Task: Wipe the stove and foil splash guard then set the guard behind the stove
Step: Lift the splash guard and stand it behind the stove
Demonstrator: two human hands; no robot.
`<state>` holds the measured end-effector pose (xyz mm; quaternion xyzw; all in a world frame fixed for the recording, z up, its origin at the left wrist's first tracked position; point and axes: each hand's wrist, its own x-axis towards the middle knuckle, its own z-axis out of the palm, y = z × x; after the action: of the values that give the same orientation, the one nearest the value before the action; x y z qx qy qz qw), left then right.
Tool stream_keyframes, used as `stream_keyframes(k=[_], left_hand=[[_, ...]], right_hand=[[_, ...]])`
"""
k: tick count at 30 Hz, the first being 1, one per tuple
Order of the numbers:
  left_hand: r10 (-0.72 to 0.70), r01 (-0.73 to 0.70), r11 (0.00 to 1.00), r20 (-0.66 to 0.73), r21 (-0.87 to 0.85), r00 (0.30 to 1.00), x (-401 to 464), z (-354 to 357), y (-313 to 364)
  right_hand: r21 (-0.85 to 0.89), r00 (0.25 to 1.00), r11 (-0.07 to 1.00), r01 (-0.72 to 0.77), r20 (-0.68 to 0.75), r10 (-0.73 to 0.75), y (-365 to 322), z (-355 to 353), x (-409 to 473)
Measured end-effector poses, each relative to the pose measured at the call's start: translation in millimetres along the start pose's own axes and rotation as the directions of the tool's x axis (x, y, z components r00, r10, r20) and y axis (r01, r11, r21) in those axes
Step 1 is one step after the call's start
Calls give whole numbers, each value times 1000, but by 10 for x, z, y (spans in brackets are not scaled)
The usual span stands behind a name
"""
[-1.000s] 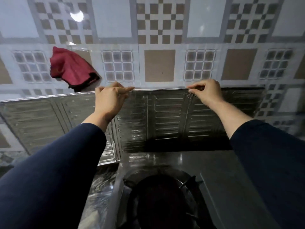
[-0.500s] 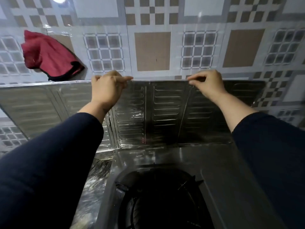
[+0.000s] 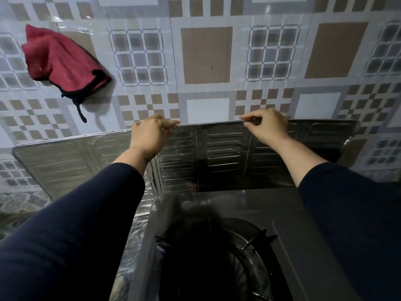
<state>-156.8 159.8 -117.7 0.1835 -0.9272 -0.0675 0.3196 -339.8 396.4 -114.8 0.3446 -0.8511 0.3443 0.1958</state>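
Note:
The foil splash guard [image 3: 219, 153], a folding silver panel with ribbed sections, stands upright behind the stove [image 3: 217, 205] against the tiled wall. My left hand [image 3: 149, 135] pinches its top edge left of centre. My right hand [image 3: 265, 127] pinches the same edge right of centre. The guard's left wing [image 3: 56, 164] angles out toward me past the stove's left side. The stove is dark steel, and its black burner grate [image 3: 221, 257] sits low in the view.
A red cloth with black trim [image 3: 63, 61] hangs on the patterned tile wall [image 3: 206, 55] at upper left. Crinkled foil [image 3: 134, 235] covers the counter left of the stove. My dark sleeves hide both lower corners of the view.
The guard's top edge sits lower against the wall and its base meets the stove's back. Both hands keep their pinch. My view has tilted, and the red cloth appears higher.

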Motion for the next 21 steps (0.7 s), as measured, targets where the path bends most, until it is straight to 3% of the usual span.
stream_keyframes(k=[8, 13, 21], left_hand=[[34, -33, 999, 56, -24, 998, 26, -32, -23], [30, -24, 997, 84, -71, 996, -9, -155, -115], [-21, 14, 997, 104, 72, 994, -129, -448, -393]], right_hand=[[119, 969, 967, 223, 76, -233, -753, 496, 15], [179, 975, 967, 182, 94, -201, -1040, 677, -1], [265, 983, 960, 92, 127, -130, -911, 581, 21]])
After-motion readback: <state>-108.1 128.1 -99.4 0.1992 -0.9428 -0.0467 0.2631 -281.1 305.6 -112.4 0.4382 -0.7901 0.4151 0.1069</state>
